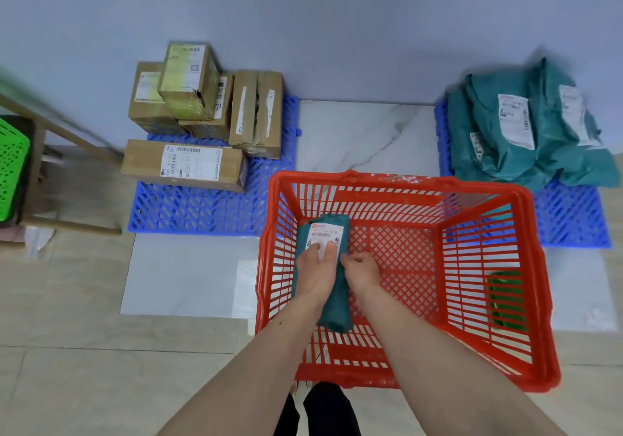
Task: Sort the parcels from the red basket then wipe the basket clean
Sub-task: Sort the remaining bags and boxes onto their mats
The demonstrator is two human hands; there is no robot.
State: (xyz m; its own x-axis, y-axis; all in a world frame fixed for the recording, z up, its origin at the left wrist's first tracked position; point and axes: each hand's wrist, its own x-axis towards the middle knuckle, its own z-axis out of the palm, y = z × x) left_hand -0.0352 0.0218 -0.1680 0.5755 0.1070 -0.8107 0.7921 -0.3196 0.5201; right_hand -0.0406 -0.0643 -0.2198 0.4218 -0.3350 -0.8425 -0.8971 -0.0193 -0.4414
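A red plastic basket [505, 206] stands on the floor in front of me. Inside it, against the left wall, lies one teal soft parcel [328, 226] with a white label. My left hand [315, 272] rests on top of the parcel, fingertips on the label. My right hand [362, 272] holds the parcel's right edge with curled fingers. Several cardboard boxes [202, 115] are stacked on a blue mat [202, 209] at the left. Several teal bag parcels [526, 132] are piled on another blue mat [573, 219] at the right.
A green cloth [507, 300] lies on the floor beyond the basket's right wall, seen through the mesh. A wooden stool with a green basket [11, 169] stands at the far left. White marble tiles [367, 135] lie between the mats. My dark-clothed legs [323, 412] show below.
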